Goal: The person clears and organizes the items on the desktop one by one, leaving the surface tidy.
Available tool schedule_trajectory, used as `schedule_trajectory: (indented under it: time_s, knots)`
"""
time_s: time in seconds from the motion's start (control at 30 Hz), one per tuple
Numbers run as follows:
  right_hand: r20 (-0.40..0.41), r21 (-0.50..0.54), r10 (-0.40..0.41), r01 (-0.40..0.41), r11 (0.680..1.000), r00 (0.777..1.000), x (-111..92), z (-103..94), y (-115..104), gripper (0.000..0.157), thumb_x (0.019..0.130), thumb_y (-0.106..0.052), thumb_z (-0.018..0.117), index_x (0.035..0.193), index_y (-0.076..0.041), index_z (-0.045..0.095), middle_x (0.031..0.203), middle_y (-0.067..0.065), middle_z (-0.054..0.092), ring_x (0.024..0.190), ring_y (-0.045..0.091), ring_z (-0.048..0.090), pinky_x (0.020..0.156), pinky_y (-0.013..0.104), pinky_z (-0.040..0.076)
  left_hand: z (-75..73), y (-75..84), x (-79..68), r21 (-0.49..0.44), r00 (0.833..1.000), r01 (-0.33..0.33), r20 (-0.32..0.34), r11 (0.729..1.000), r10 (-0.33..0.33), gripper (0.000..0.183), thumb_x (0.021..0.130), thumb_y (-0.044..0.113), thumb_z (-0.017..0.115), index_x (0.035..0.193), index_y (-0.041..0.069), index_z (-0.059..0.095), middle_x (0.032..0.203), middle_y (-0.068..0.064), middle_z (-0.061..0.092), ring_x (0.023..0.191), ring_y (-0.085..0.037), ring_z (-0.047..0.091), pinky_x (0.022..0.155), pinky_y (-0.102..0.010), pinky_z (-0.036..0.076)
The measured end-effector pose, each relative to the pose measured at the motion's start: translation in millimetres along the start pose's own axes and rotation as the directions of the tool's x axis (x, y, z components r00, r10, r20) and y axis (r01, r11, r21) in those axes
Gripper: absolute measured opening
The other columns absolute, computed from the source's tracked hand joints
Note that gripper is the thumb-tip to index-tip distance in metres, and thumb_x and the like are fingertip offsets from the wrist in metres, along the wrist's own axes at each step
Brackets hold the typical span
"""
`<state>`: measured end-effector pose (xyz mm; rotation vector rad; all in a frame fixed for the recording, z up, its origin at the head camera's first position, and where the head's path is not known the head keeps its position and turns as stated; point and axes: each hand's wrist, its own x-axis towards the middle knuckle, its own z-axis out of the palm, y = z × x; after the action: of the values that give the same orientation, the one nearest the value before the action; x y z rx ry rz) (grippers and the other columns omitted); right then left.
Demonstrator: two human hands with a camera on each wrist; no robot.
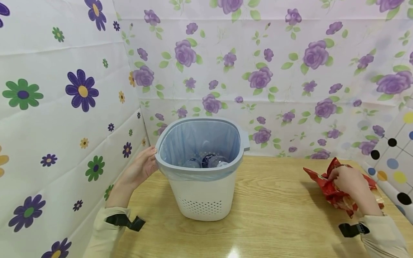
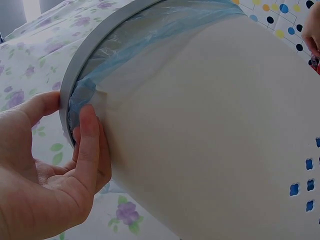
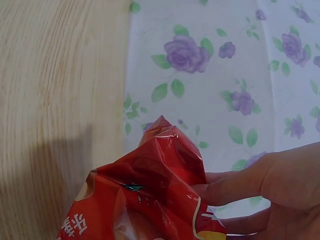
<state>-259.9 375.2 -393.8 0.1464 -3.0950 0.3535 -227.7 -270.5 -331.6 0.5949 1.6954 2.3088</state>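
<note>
A white trash bin (image 1: 206,193) with a grey rim and a translucent blue liner (image 1: 200,132) stands on the table, slightly left of centre. Inside it lie several crumpled plastic bottles (image 1: 219,161). My left hand (image 1: 143,166) grips the bin's rim at its left side, thumb outside and fingers against the liner in the left wrist view. Far to the right, my right hand (image 1: 350,181) pinches a crumpled red snack bag (image 3: 150,185) with white lettering. The bag's lower part is partly hidden by the hand and forearm in the head view.
The wood-grain table (image 1: 274,208) extends between the bin and the bag. A flowered sheet (image 1: 232,64) rises behind it, another (image 1: 58,125) along the left, and a dotted one (image 1: 395,157) at the right edge. Each sleeve carries a black wrist strap (image 1: 353,229).
</note>
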Motion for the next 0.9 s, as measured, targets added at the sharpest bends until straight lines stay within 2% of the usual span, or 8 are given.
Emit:
schedule_trajectory:
  time_s: [0.4, 0.57, 0.9]
  knots:
    - [-0.027, -0.007, -0.033, 0.032, 0.999, 0.999, -4, -8.2, -20, 0.018, 0.076, 0.003, 0.058, 0.085, -0.003, 0.072, 0.092, 0.029, 0.065, 0.065, 0.026, 0.047, 0.053, 0.031, 0.038, -1.3, -0.7, -0.3, -0.003, 1.000, -0.010, 0.015, 1.000, 0.010, 0.025, 0.105, 0.015, 0.033, 0.122, 0.013, 0.051, 0.105, 0.006, 0.061, 0.092, -0.002, 0.061, 0.079, -0.012, 0.055]
    - [-0.069, -0.008, -0.064, 0.064, 0.998, 0.996, -6, -10.5, -27, 0.022, 0.075, 0.005, 0.055, 0.084, -0.004, 0.072, 0.090, 0.029, 0.066, 0.064, 0.025, 0.049, 0.052, 0.030, 0.039, -1.6, -0.8, -0.4, -0.002, 1.000, -0.009, 0.015, 1.000, 0.010, 0.025, 0.105, 0.016, 0.034, 0.122, 0.013, 0.051, 0.105, 0.007, 0.061, 0.092, -0.002, 0.061, 0.079, -0.012, 0.055]
    - [-0.136, -0.022, -0.083, 0.081, 0.996, 0.987, -5, -15.4, -43, 0.021, 0.074, 0.006, 0.057, 0.082, -0.005, 0.073, 0.088, 0.026, 0.067, 0.067, 0.026, 0.054, 0.053, 0.033, 0.045, -0.5, 0.6, 0.5, 0.012, 1.000, 0.011, -0.016, 1.000, -0.011, 0.023, 0.104, 0.016, 0.034, 0.118, 0.014, 0.052, 0.104, 0.007, 0.062, 0.091, -0.002, 0.061, 0.079, -0.013, 0.055]
